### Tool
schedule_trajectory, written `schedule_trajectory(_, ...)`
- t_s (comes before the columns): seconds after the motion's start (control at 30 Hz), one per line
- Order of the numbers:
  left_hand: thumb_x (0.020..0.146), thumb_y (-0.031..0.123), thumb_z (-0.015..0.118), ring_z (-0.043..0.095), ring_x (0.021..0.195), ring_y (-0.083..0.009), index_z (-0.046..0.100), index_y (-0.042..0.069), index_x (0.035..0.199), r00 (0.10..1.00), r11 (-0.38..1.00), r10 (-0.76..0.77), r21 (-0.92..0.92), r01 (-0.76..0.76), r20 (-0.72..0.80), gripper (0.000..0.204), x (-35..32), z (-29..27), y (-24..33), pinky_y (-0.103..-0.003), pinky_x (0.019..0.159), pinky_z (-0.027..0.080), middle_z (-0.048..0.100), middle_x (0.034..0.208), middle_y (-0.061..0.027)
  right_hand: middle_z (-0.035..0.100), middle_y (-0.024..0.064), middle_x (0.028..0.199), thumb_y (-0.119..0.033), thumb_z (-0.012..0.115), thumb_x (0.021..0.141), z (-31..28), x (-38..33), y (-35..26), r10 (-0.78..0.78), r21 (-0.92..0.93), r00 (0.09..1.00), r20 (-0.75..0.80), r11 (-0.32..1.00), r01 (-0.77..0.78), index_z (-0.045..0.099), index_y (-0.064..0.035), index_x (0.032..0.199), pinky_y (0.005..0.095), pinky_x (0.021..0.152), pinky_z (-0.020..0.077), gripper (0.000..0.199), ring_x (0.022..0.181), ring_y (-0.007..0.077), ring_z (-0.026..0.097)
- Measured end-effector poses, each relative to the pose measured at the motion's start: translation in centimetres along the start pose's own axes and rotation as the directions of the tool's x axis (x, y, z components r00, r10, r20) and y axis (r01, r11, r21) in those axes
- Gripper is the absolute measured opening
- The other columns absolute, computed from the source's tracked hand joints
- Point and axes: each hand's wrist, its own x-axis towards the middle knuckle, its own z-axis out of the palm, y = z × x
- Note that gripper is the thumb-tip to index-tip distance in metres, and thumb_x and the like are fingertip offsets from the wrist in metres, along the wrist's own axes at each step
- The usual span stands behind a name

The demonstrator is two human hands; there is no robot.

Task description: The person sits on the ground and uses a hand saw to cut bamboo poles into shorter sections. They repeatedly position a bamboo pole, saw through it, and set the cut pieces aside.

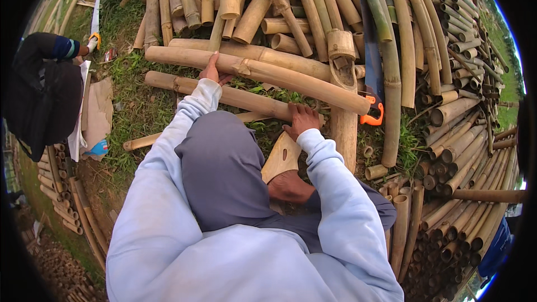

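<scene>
A long tan bamboo pole (302, 83) lies slantwise in front of me, its right end resting across a notched bamboo piece (343, 128). Around this pole, left of its middle, the fingers of my left hand (212, 71) are closed. Nearer to me is a second bamboo pole (246, 99), roughly parallel to the first. My right hand (302, 118) grips it near its right end, fingers bent over the top. A handsaw (373, 72) with a dark blue blade and orange handle stands just beyond the first pole's right end.
Another bamboo pole (263, 55) lies behind the held ones. Cut bamboo (251, 17) is heaped ahead, with stacks (458, 151) at right. My sandalled foot (293, 185) is below my right hand. At left, a person in dark clothes (47, 84) is beside cardboard (99, 109) and another saw (96, 19).
</scene>
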Motion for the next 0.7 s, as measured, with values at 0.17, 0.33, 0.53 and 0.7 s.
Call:
schedule_trajectory(0.17,0.085,0.052,0.079,0.070,0.103,-0.0330,0.053,0.001,0.135,0.995,0.990,0.088,-0.109,-0.092,-0.036,0.076,-1.8,1.0,1.3,-0.049,0.084,0.063,0.064,0.119,-0.0183,0.058,0.0106,0.136,-0.050,0.084,0.077,0.4,1.7,0.5,0.069,-0.069,0.997,-0.021,0.995,-0.070,0.050,-0.0171,0.145,0.0518,0.114,0.0346,0.083,0.135,0.0299,0.049)
schedule_trajectory(0.33,0.086,0.058,0.074,0.073,0.088,-0.0263,0.062,-0.002,0.123,0.967,0.959,0.247,-0.155,-0.236,0.060,0.072,-4.6,2.6,5.7,-0.038,0.072,0.064,0.070,0.107,-0.0152,0.061,0.0115,0.134,-0.048,0.084,0.076,-0.5,3.3,1.5,-0.080,-0.155,0.993,0.081,0.984,0.091,0.057,-0.0108,0.132,0.0583,0.117,0.0305,0.072,0.133,0.0301,0.052)
schedule_trajectory(0.53,0.086,0.059,0.075,0.074,0.087,-0.0245,0.062,-0.001,0.118,0.919,0.930,0.360,-0.142,-0.340,0.160,0.069,-7.2,4.7,9.1,-0.038,0.075,0.065,0.071,0.105,-0.0140,0.058,0.0150,0.140,-0.042,0.084,0.078,-2.5,-0.8,2.9,-0.205,0.269,0.965,-0.165,0.932,0.244,0.056,-0.0099,0.132,0.0586,0.113,0.0346,0.069,0.133,0.0339,0.053)
schedule_trajectory(0.7,0.088,0.054,0.075,0.075,0.087,-0.0241,0.062,-0.002,0.119,0.891,0.923,0.381,-0.043,-0.383,0.248,0.065,-9.0,4.1,9.4,-0.037,0.071,0.065,0.071,0.102,-0.0142,0.052,0.0155,0.145,-0.036,0.091,0.069,-13.0,-12.9,0.6,-0.133,-0.031,0.614,-0.778,0.984,0.174,0.043,-0.0123,0.151,0.0538,0.109,0.0343,0.098,0.133,0.0366,0.048)
